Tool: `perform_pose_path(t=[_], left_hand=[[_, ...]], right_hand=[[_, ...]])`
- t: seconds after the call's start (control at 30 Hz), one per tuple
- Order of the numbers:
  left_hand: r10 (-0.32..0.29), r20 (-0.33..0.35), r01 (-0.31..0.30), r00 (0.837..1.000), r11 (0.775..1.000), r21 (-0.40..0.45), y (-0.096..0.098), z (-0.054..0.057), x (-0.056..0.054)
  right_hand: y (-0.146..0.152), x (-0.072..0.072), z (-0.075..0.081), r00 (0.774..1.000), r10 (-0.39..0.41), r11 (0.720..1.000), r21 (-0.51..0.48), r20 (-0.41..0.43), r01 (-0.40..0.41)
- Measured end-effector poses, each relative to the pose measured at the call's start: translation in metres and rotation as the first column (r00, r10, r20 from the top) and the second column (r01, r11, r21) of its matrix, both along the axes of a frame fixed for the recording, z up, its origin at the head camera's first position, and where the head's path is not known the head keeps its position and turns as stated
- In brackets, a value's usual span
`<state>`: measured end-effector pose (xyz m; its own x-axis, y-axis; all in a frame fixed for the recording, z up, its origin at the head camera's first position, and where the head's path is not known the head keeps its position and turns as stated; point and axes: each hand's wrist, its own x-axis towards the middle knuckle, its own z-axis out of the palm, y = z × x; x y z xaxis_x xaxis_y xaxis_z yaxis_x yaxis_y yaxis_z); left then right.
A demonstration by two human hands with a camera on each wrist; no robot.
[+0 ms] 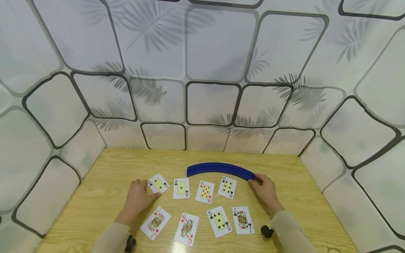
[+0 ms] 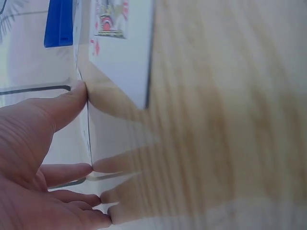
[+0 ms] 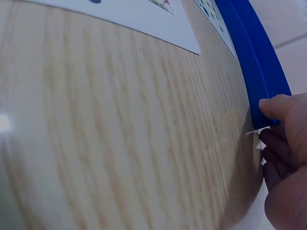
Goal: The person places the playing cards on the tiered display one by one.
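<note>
My left hand (image 1: 137, 197) spans the black two card (image 1: 158, 183) on the table. Its thumb and forefinger touch the card's edges, the fingers fairly straight. In the left wrist view that card shows only as a thin edge between thumb (image 2: 72, 103) and forefinger. With my right hand (image 1: 265, 189) I hold the right end of a curved blue card holder (image 1: 218, 168). The right wrist view shows the thumb (image 3: 273, 108) on the holder's front and fingers tucked behind. Beside the two lie an ace of clubs (image 1: 181, 188), an eight of diamonds (image 1: 205, 192) and a black six (image 1: 227, 187).
A nearer row holds a jack of diamonds (image 1: 155, 223), queen of diamonds (image 1: 186, 229), five of clubs (image 1: 219, 221) and jack of clubs (image 1: 243, 220), all face up. Patterned fabric walls (image 1: 209, 105) enclose the wooden table (image 1: 110, 168) at the back and sides.
</note>
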<state>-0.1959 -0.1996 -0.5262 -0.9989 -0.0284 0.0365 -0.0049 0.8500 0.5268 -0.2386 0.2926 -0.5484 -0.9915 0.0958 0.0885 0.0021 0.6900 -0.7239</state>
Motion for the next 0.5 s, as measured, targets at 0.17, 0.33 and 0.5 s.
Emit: perform_pose_path(t=[0.17, 0.33, 0.5], left_hand=[[0.01, 0.027, -0.011, 1.0, 0.999, 0.047, 0.001, 0.003, -0.001], [0.01, 0.054, -0.013, 0.999, 0.998, 0.062, 0.003, 0.006, -0.003], [0.018, 0.052, -0.022, 0.998, 0.997, 0.071, 0.007, 0.011, -0.003]], right_hand=[[0.0, 0.0, 0.0, 1.0, 0.001, 1.0, -0.017, 0.004, -0.001], [0.001, 0.001, -0.001, 1.0, -0.004, 1.0, -0.022, 0.014, 0.005], [0.002, 0.0, -0.002, 1.0, -0.005, 1.0, -0.026, 0.01, 0.005]])
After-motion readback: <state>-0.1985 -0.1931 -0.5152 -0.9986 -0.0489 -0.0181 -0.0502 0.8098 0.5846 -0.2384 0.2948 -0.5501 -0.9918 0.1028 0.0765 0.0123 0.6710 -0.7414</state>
